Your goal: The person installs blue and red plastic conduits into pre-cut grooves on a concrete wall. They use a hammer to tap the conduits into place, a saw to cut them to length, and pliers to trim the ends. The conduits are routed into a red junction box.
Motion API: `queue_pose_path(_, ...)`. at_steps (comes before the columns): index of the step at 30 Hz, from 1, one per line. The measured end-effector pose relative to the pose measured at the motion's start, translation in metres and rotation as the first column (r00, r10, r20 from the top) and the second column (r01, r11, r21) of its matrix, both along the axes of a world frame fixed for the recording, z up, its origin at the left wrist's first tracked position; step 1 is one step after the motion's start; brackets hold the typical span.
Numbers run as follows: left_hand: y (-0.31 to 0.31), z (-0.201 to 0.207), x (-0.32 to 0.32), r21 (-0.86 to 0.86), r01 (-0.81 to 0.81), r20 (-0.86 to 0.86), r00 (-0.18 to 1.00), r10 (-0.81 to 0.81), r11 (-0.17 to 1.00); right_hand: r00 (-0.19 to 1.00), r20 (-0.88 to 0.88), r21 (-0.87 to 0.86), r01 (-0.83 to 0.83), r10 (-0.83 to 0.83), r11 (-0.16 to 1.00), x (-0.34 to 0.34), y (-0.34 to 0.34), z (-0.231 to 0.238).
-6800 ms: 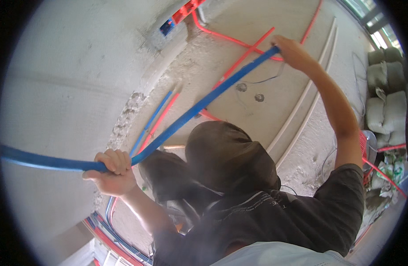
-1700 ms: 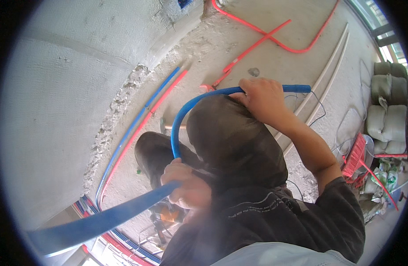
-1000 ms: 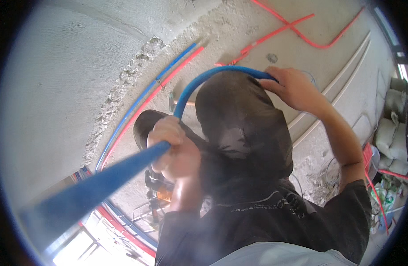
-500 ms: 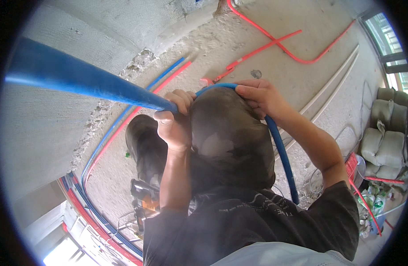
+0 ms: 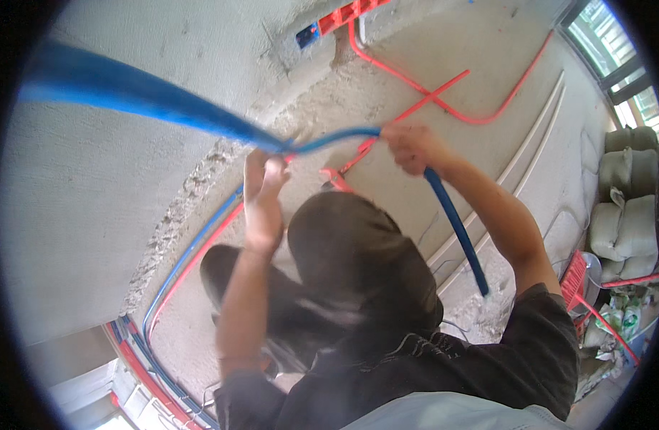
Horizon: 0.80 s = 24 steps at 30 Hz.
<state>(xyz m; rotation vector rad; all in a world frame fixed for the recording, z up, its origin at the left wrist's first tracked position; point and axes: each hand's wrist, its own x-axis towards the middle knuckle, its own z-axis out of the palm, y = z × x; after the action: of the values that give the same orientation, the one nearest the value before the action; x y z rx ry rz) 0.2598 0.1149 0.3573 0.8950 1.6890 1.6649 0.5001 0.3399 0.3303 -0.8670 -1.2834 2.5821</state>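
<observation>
A blue conduit pipe (image 5: 179, 118) runs from the upper left toward the middle, then arches over to my right hand (image 5: 412, 149). That hand is closed around it in front of my raised knee (image 5: 340, 244). Past the fist, the pipe's free end (image 5: 458, 233) hangs down toward the lower right. My left hand (image 5: 263, 197) is just below the pipe at the start of the bend. Its fingers and thumb point up and apart, with the tips close to the pipe; whether they touch it is unclear.
Blue and red pipes (image 5: 200, 247) lie along the chipped wall base. Other red pipes (image 5: 387, 66) cross the rough floor, below a red box strip (image 5: 337, 18) on the wall. Pale lengths (image 5: 519, 154), stacked sacks (image 5: 619, 226) and a red broom (image 5: 573, 279) lie at right.
The pipe's bend has lifted off my knee and straightened somewhat. My left hand's grip has loosened, with its fingers now below the pipe. My right hand still holds on.
</observation>
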Motion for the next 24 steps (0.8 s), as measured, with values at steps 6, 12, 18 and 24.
queue_pose_path(6,0.094,-0.03,-0.022,-0.573,0.537,-0.023,0.745,-0.667,0.619,0.85,-0.303,0.271,0.51,-0.431,0.816,0.001,0.138,0.014)
queue_pose_path(12,0.16,-0.097,0.031,-0.714,0.23,-0.256,0.794,-0.552,0.661,0.509,-0.4,-0.013,0.828,-0.762,0.56,-0.094,0.18,-0.074)
queue_pose_path(18,0.143,-0.159,-0.078,-0.811,-0.226,-0.561,0.564,-0.606,0.54,0.645,-0.24,0.059,0.755,-0.725,0.653,-0.175,0.208,-0.191)
queue_pose_path(24,0.122,-0.203,-0.156,-0.79,-0.208,-0.585,0.537,-0.607,0.577,0.823,0.081,0.347,0.506,-0.562,0.79,-0.229,0.251,-0.267)
